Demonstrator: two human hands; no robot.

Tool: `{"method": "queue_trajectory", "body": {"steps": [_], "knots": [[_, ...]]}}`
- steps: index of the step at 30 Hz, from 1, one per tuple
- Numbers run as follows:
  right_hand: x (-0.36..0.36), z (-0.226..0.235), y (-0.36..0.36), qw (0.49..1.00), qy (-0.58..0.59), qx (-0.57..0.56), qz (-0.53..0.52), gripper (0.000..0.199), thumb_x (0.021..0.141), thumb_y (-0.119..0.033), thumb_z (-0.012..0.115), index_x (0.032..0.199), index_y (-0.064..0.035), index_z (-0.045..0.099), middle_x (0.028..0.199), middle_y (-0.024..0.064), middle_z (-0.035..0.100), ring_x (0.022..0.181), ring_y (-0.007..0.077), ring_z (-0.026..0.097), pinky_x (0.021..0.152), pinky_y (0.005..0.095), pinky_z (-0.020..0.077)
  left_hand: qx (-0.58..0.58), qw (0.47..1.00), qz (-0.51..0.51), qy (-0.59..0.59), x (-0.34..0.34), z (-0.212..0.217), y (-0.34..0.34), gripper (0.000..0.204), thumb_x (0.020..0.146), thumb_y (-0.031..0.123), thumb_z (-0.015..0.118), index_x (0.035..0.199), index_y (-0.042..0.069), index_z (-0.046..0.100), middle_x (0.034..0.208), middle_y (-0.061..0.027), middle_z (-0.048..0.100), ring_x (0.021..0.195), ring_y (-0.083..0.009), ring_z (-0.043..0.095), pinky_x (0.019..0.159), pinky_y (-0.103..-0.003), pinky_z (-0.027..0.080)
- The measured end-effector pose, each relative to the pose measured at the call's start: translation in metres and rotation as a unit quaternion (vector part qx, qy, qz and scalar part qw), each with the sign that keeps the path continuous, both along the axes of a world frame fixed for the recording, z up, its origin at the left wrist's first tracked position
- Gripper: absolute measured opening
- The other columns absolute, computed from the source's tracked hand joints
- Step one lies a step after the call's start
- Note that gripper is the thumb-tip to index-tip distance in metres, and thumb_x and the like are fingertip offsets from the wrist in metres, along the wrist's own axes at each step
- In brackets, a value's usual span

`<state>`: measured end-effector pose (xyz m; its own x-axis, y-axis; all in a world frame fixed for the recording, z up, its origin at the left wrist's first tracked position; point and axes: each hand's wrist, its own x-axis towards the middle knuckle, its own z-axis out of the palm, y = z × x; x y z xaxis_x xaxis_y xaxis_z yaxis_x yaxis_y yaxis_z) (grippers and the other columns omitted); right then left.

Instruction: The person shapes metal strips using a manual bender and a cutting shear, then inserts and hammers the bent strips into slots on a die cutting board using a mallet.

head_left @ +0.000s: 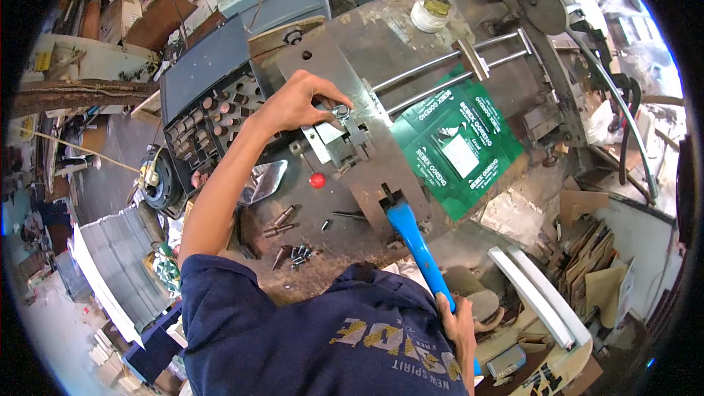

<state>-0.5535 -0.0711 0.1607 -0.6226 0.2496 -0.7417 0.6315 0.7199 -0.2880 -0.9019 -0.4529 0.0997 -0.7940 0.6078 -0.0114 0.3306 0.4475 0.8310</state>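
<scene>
Left hand (317,97): thumb and fingers pinched on small metal piece (341,111), over metal fixture (323,145); fingertip hold, presumably for fine positioning; contact with fixture not possible to tell. Right hand (459,320): well apart from left, wrapped around blue lever (422,247) toward its lower end, likely for leverage. Small metal pins (301,254): loose on worktop (312,209). Open case (202,77) of cylindrical pieces (207,103): beside left forearm, apparently for easy reach.
</scene>
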Motion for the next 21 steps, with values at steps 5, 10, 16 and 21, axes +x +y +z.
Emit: {"method": "queue_trajectory", "body": {"steps": [5, 10, 16, 21], "knots": [[0.001, -0.011, -0.001, 0.999, 0.045, -0.027, -0.008, 0.066, 0.089, -0.059, 0.057, 0.096, 0.005, 0.07, 0.082, 0.0305, 0.063, 0.087, 0.0419, 0.059, 0.081, 0.0492, 0.0461, -0.007, 1.0, -0.003, -0.006, -0.002, 0.001, 0.003, 0.034, 0.067, 0.004, 0.082, 0.1, 0.009, 0.077, 0.091, -0.0098, 0.074, 0.079, -0.0207, 0.07, 0.075, -0.032, 0.054], [0.006, -0.004, 0.005, 1.0, 0.0, -0.021, -0.016, 0.069, 0.088, -0.061, 0.058, 0.095, 0.0056, 0.07, 0.082, 0.0301, 0.063, 0.087, 0.0415, 0.059, 0.081, 0.0492, 0.0463, 0.064, 0.996, 0.049, -0.03, 0.012, 0.044, 0.004, 0.032, 0.069, 0.005, 0.084, 0.099, 0.003, 0.075, 0.096, -0.0088, 0.073, 0.085, -0.0198, 0.069, 0.078, -0.031, 0.054], [0.021, -0.045, 0.017, 0.998, 0.037, -0.042, -0.006, 0.065, 0.089, -0.061, 0.057, 0.083, 0.0038, 0.063, 0.073, 0.0226, 0.057, 0.075, 0.033, 0.054, 0.071, 0.0456, 0.0427, 0.608, 0.75, 0.068, -0.254, 0.07, 0.081, 0.051, 0.062, 0.076, 0.013, 0.085, 0.129, 0.004, 0.056, 0.123, -0.0121, 0.06, 0.106, -0.022, 0.063, 0.089, -0.032, 0.054], [0.034, -0.073, 0.027, 0.998, 0.0, -0.062, -0.02, 0.078, 0.085, -0.07, 0.056, 0.095, 0.0067, 0.069, 0.097, 0.033, 0.06, 0.096, 0.0402, 0.06, 0.081, 0.0489, 0.0458, 0.72, 0.598, -0.108, -0.334, 0.099, 0.084, 0.118, 0.06, 0.073, 0.025, 0.087, 0.125, 0.01, 0.061, 0.121, -0.0088, 0.056, 0.106, -0.021, 0.059, 0.084, -0.031, 0.052]]}}
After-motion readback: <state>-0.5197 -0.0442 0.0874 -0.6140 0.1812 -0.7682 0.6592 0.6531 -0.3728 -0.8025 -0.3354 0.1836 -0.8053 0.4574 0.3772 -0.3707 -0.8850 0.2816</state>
